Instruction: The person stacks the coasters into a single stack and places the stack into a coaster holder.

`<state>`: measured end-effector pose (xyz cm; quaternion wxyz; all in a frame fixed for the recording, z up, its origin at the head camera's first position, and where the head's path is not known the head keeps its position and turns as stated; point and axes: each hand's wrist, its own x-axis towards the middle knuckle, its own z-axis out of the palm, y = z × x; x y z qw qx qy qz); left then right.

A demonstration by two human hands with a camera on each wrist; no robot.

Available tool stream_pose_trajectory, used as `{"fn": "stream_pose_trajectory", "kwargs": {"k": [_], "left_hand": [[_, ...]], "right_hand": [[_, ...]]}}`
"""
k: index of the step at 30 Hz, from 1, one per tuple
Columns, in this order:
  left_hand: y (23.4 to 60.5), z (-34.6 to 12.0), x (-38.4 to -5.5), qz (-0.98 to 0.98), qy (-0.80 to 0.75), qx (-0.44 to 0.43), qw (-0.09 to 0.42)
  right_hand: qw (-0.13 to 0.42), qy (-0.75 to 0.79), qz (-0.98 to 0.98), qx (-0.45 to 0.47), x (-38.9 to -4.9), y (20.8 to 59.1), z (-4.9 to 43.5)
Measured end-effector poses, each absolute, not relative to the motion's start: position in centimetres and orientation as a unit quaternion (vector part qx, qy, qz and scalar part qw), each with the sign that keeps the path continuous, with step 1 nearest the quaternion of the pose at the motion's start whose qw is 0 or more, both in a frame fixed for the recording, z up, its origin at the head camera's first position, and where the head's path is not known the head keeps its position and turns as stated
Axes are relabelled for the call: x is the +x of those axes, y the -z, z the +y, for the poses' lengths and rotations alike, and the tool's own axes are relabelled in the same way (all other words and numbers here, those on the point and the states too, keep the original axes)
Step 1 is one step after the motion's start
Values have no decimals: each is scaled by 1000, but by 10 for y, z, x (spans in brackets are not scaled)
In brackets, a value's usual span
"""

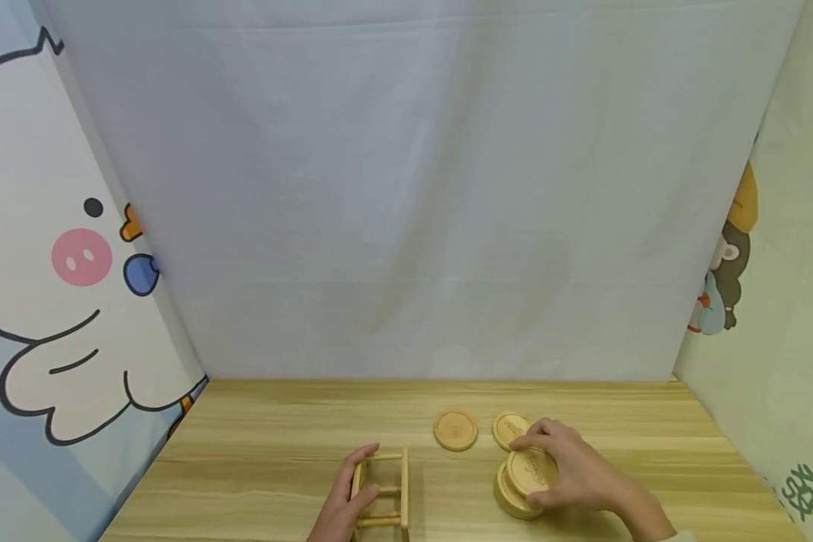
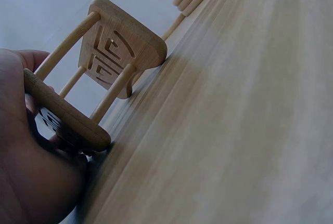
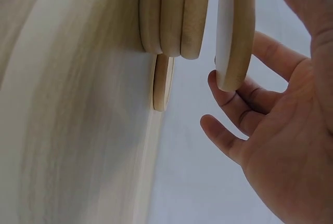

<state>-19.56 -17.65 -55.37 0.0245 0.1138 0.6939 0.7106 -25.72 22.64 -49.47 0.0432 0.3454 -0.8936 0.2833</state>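
My left hand (image 1: 342, 503) grips one side panel of a small wooden coaster holder (image 1: 404, 489), whose two panels are joined by round rods. In the left wrist view, the far panel (image 2: 132, 37) of the holder has cut-out slots and touches the table. Between thumb and fingers, my right hand (image 1: 579, 470) pinches a round wooden coaster (image 1: 534, 470) with lettering on its face. That coaster is just above a stack of three coasters (image 1: 510, 498); the right wrist view shows a gap between it and the stack (image 3: 173, 21).
Two single coasters lie flat farther back: a plain one (image 1: 455, 431) and a lettered one (image 1: 510, 429) close to the stack. The wood-grain table (image 1: 278, 429) ends at a pale cloth backdrop (image 1: 379, 226). Cartoon-printed cloths hang on both sides.
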Motion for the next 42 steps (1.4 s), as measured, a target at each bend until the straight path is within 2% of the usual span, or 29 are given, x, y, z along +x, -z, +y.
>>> {"fn": "stream_pose_trajectory", "kwargs": {"k": [13, 33, 42], "left_hand": [[561, -180, -200, 707, -693, 141, 18], [553, -177, -196, 700, -705, 108, 32], [579, -185, -206, 722, -679, 134, 8]], "right_hand": [[46, -281, -888, 360, -258, 498, 225], [22, -291, -882, 370, -260, 502, 223], [11, -291, -882, 371, -258, 500, 219]]}}
